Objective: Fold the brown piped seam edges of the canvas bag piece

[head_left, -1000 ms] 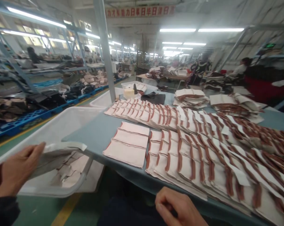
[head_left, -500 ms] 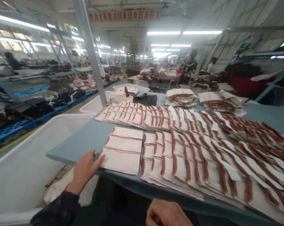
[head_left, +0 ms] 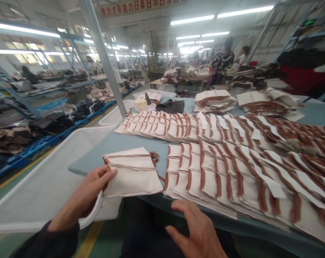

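Note:
My left hand [head_left: 91, 190] pinches the left edge of a cream fabric panel [head_left: 134, 179] with brown seams. That panel is lifted and tilted at the front edge of the blue-green table [head_left: 95, 150], and brown edging shows behind its right side. Below the table edge, my right hand [head_left: 193, 225] has its thumb and fingers apart and holds nothing. Just right of the lifted panel lies a front row of overlapping cream and brown panels [head_left: 208, 179]. A second overlapping row [head_left: 162, 125] runs behind it.
A white bin [head_left: 44, 190] stands left of the table, beside a metal post [head_left: 106, 53]. Folded stacks [head_left: 215, 100] and a dark cloth [head_left: 170, 106] lie at the table's back. A person [head_left: 220, 64] stands beyond.
My left hand has closed on the panel and raised it off the table, shifting it left. The right hand has opened from a curled shape. The view has turned slightly.

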`<state>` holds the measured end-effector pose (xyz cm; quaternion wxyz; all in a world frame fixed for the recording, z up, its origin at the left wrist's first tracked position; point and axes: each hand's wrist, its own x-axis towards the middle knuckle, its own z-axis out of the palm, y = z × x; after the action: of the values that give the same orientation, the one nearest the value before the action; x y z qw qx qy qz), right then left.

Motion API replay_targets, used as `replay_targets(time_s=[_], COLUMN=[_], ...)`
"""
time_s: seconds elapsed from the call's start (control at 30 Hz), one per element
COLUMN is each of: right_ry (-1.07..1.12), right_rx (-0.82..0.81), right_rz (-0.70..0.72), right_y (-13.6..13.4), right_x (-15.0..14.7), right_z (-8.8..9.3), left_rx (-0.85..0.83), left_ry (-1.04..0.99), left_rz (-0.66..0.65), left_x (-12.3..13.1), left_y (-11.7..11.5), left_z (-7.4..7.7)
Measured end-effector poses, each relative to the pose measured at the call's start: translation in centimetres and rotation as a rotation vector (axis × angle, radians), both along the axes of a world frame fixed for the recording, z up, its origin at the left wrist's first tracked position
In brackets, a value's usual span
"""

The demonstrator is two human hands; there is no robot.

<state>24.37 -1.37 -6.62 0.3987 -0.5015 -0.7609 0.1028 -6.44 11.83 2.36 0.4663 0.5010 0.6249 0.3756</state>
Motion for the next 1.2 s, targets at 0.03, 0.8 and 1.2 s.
replay_targets(time_s=[0.03,0.8,1.2], right_ry=[0.016,-0.103,0.488], right_rx=[0.103,-0.509,-0.588], right_rz=[-0.009,0.065,0.141], right_y=[0.4,-4.6,-2.0], right_x=[-0.7,7.0,5.0], right_z=[0.6,4.2,8.2], left_rx=[-0.009,-0.014,0.066], left_ry=[0.021,-0.092,0.054], left_rz=[0.010,-0.770,-0.966], left_x=[0.4,13.7,14.7], left_y=[-1.5,-9.3,-9.2], left_z=[1.4,-0.2,-0.4])
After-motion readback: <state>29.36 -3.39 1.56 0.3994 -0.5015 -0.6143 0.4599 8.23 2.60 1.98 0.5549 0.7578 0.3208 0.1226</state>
